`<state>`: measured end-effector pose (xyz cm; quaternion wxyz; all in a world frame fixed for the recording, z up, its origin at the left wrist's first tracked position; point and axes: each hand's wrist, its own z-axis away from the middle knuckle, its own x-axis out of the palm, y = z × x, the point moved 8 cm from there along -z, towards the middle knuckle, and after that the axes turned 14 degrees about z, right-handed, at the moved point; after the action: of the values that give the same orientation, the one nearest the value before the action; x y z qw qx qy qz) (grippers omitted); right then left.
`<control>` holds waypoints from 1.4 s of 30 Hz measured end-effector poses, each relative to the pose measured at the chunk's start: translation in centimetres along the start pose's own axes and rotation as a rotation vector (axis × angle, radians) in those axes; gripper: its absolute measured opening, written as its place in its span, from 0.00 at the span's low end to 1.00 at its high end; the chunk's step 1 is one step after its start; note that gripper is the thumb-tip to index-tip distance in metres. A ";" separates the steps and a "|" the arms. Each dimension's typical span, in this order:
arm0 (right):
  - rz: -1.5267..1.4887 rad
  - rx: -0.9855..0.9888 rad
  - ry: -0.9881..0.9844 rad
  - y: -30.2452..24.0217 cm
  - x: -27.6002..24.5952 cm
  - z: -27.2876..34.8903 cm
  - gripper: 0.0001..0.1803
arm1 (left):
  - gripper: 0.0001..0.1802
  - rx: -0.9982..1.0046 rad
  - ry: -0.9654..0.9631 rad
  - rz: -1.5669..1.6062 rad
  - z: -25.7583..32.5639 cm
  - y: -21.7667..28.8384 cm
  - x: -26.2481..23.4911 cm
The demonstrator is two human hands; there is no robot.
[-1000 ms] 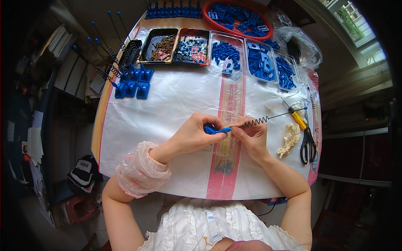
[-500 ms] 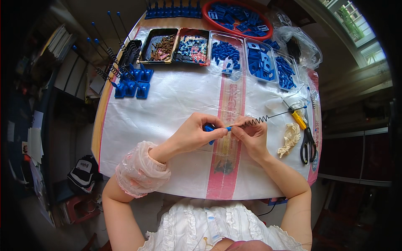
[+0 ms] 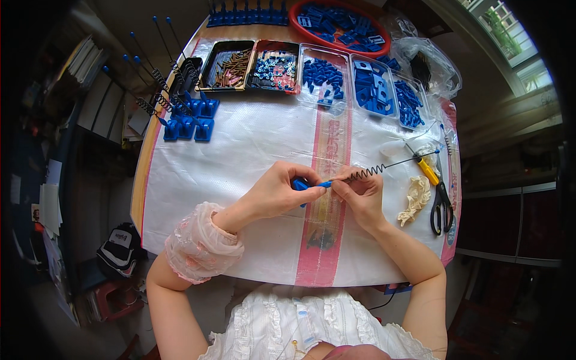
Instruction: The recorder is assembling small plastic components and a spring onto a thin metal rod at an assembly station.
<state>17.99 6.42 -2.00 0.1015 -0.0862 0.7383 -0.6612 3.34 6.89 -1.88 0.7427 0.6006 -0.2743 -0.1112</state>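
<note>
Blue part (image 3: 300, 183) now deeper inside left hand (image 3: 277, 193), pinched at table centre; right hand (image 3: 360, 193) pinches spring rod (image 3: 384, 168) near end. Risk: springy rod slipping, flicking rightward.

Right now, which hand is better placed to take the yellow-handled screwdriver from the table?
The right hand, probably. The screwdriver lies on the person's right side, beside the scissors, close to that hand. The left hand pinches the blue piece and would have to cross over the spring rod.
</note>
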 end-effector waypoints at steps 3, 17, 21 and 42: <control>-0.009 0.007 0.007 0.1 -0.1 0.0 0.04 | 0.06 0.042 -0.009 0.006 0.0 -0.1 0.1; -0.016 -0.007 -0.005 -0.3 0.1 0.0 0.04 | 0.08 0.010 0.000 -0.025 0.0 0.0 0.0; -0.019 0.000 0.002 0.0 0.0 0.0 0.04 | 0.08 0.015 -0.007 -0.030 0.0 -0.1 0.1; -0.002 0.000 0.001 -0.2 0.1 0.0 0.04 | 0.07 0.028 -0.014 -0.017 0.1 0.1 0.1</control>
<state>17.90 6.40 -1.77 0.1005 -0.0865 0.7381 -0.6615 3.42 6.78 -1.76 0.7313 0.6125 -0.2760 -0.1176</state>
